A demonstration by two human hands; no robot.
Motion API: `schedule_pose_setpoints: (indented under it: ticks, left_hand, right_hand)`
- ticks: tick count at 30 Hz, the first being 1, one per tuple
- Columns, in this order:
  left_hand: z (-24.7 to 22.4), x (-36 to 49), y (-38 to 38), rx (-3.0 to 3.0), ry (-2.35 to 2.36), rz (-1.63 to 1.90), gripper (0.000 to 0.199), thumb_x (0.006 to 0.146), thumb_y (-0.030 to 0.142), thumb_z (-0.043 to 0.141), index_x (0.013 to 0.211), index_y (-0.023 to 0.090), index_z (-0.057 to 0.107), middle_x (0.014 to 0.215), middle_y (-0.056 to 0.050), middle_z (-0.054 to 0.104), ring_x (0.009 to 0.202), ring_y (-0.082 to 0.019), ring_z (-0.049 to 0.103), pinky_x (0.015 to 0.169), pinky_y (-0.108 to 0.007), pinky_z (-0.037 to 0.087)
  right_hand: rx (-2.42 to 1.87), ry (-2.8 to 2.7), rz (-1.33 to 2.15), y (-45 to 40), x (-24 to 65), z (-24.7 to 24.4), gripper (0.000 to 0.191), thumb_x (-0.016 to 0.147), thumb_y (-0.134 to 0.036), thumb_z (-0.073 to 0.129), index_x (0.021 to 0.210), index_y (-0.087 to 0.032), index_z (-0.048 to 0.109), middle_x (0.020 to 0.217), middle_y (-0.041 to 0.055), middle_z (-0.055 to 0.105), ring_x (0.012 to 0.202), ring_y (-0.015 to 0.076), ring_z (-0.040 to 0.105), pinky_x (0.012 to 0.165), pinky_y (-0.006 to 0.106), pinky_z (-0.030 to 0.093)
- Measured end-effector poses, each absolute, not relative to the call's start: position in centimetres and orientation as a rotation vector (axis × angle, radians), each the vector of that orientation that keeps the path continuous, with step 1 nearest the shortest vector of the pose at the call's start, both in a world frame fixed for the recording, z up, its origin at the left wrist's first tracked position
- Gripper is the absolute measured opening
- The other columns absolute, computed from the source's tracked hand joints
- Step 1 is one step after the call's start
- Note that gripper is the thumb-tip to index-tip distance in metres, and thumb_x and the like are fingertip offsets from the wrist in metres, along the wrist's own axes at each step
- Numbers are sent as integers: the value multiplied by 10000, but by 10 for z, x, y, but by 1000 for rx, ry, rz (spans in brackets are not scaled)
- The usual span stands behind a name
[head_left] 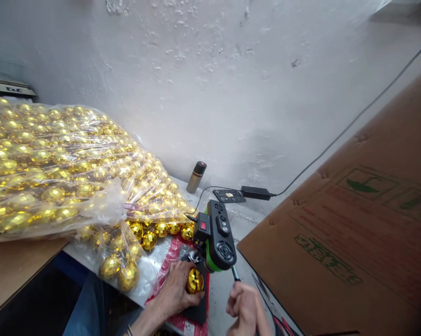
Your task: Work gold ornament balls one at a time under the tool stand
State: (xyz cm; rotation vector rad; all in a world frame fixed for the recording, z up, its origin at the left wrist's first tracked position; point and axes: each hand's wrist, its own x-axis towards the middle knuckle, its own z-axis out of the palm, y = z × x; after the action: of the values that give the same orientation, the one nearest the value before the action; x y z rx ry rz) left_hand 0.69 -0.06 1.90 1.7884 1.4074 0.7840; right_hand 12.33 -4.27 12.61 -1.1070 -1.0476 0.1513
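Note:
My left hand (175, 289) is closed around a shiny gold faceted ball (195, 281), fingers behind it and thumb in front. The ball rests on or just over the dark base plate (196, 313) of a small black and green machine (221, 235), below its head. A red switch (203, 226) shows on the machine's side. To the right, my right hand (244, 305) is wrapped around the end of the machine's metal lever (235, 274). The grip under the fingers is mostly hidden.
A large clear bag of gold balls (56, 163) fills the left side, with loose gold balls (149, 240) beside it. Behind the machine are a spray can (196, 177), a phone-like dark slab (229, 195) and a black power adapter (255, 192). A cardboard box (336, 224) stands at right.

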Motion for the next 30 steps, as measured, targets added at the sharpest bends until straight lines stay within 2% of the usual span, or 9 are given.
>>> schedule_pose_setpoints:
  ticks: [3, 7, 9, 11, 15, 18, 21, 25, 30]
  left_hand:
    - [4, -7, -17, 1916, 1331, 814, 689, 783, 358, 886, 1410, 197, 648, 1343, -167, 724, 1251, -385, 657, 1085, -545, 542]
    - [1, -44, -25, 2219, 1401, 987, 954, 783, 722, 854, 1546, 234, 556, 1513, -206, 660, 1345, -428, 642, 1131, -592, 536]
    - [20, -65, -12, 2238, 1728, 1044, 724, 974, 665, 670, 1527, 207, 577, 1472, -204, 695, 1327, -404, 663, 1128, -583, 536]
    - [48, -83, 9, 2150, 2088, 858, 468, 1096, 425, 506, 1440, 140, 645, 1414, -227, 725, 1311, -387, 679, 1112, -555, 534]
    - [86, -95, 46, 1991, 2269, 380, 290, 1040, 174, 513, 1162, 69, 753, 1099, -248, 807, 1111, -391, 766, 1004, -508, 567]
    - [83, -86, 53, 1958, 2237, 340, 253, 1000, 233, 606, 1099, 43, 739, 993, -262, 795, 1011, -415, 789, 874, -474, 603]
    - [72, -77, 47, 1941, 2192, 344, 282, 1009, 305, 582, 1115, 80, 714, 1074, -247, 775, 1005, -388, 797, 831, -429, 610]
    - [72, -79, 35, 1935, 2090, 407, 316, 961, 341, 592, 1195, 145, 673, 1225, -187, 749, 1052, -335, 799, 918, -415, 611]
    - [74, -79, 24, 1524, 1598, 924, 481, 1017, 576, 455, 1294, 232, 644, 1259, -94, 781, 1126, -292, 770, 1034, -435, 597]
  right_hand:
    - [-1108, -1058, 249, -44, 124, 158, 462, 1045, -472, 642, 669, -210, 584, 588, -31, 498, 492, 108, 434, 477, 279, 325]
    - [-1145, -1027, 232, -49, 113, 159, 470, 1055, -526, 607, 706, -211, 601, 600, -33, 492, 508, 108, 418, 504, 287, 307]
    - [-1170, -996, 240, -52, 109, 150, 454, 1064, -517, 588, 727, -214, 591, 634, -28, 506, 531, 112, 427, 530, 289, 318]
    - [-1148, -1022, 235, -53, 110, 141, 437, 1067, -505, 583, 741, -214, 590, 652, -25, 519, 527, 111, 431, 525, 288, 325]
    - [-1099, -1079, 238, -54, 112, 135, 426, 1060, -511, 592, 754, -214, 593, 667, -31, 527, 512, 104, 441, 504, 278, 330]
    - [-1155, -995, 288, -57, 106, 136, 424, 1073, -524, 564, 788, -210, 597, 712, -29, 531, 548, 102, 442, 545, 276, 339]
    - [-1154, -972, 320, -59, 104, 134, 403, 1083, -498, 554, 809, -206, 602, 728, -28, 540, 533, 93, 432, 530, 266, 332]
    - [-1075, -1127, 244, -55, 116, 125, 367, 1088, -415, 559, 794, -201, 614, 689, -28, 537, 506, 92, 449, 490, 246, 335]
    - [-1022, -1219, 181, -52, 123, 125, 331, 1097, -323, 526, 801, -204, 616, 690, -25, 546, 509, 96, 469, 475, 235, 357]
